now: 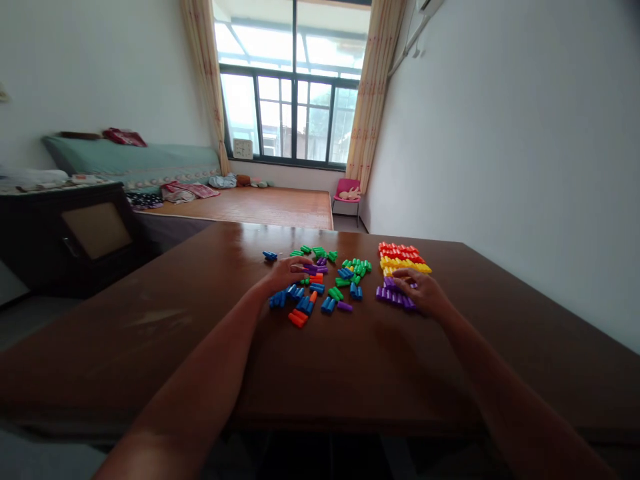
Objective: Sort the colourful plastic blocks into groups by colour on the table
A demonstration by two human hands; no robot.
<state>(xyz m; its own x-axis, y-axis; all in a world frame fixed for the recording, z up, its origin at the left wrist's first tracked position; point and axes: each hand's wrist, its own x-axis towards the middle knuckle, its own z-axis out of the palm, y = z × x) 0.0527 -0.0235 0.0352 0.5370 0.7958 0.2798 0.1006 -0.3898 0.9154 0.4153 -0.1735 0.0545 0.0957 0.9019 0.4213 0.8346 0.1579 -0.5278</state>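
Note:
On the dark brown table, my left hand reaches into a loose pile of plastic tube-shaped blocks, its thumb and fingers closed around a purple block. Blue blocks, green blocks and orange blocks lie scattered about it. Over on the right, my right hand has its fingertips bent onto another purple block, just behind a row of purple blocks. Its fingers partly cover that block. Behind this row lie yellow blocks and red blocks, also lined up.
The table has its far edge near a low wooden bed. A dark cabinet stands left, and a pink chair stands by the right wall. One single blue block lies apart at the pile's left.

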